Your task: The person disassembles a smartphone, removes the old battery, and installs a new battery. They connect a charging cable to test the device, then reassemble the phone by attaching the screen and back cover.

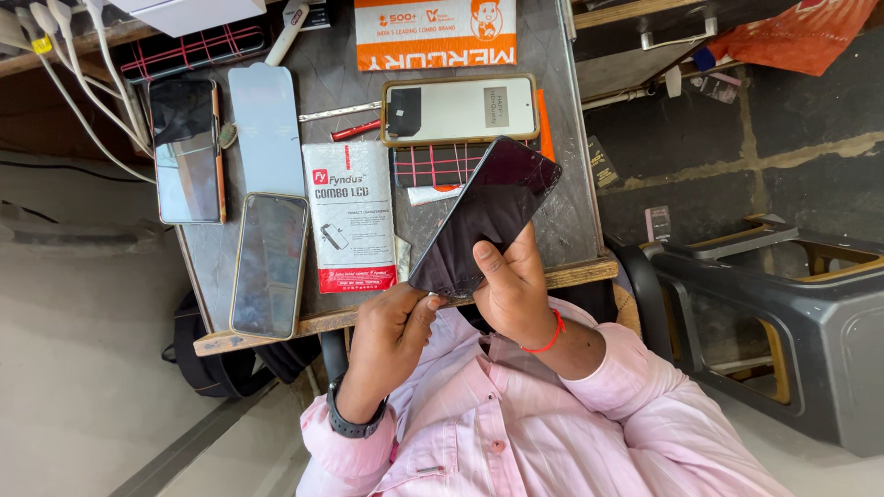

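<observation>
Both hands, left hand (391, 322) and right hand (511, 285), are gripping a cracked black phone (486, 216) above a cluttered grey wood-edged counter (571, 221); a stone-block wall (783, 120) is standing behind it.

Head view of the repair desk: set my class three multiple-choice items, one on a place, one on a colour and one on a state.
1. Where does the white packet lie?
A on the table
B on the floor
C on the grey chair

2. What colour is the thread on the right wrist?
A blue
B red
C green

3. How is the dark phone?
A flat on the table
B inside a box
C held in both hands

Answers:
1 A, it lies flat on the table.
2 B, a red loop shows below the right hand.
3 C, the left hand and the right hand grip its lower end.
</observation>
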